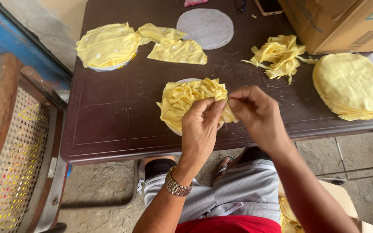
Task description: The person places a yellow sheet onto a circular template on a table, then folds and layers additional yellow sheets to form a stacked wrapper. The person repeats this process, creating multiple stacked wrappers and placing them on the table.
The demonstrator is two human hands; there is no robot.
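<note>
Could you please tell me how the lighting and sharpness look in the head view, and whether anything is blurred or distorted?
Head view: soft, even daylight, with no hard shadows or glare on the dark table; the left hand, right hand and the yellow cloth strips they pinch are sharp; wide-lens bending shows at the edges, where the woven chair and cardboard box lean outward.

Home-yard workshop: worn brown table [109, 125], cane chair [14, 164], cardboard box [337, 21], bare concrete floor [100, 185] below the hands.

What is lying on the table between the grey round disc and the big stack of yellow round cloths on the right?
In the head view, a loose heap of yellow cloth strips lies between the grey disc and the stack of yellow rounds.
</note>
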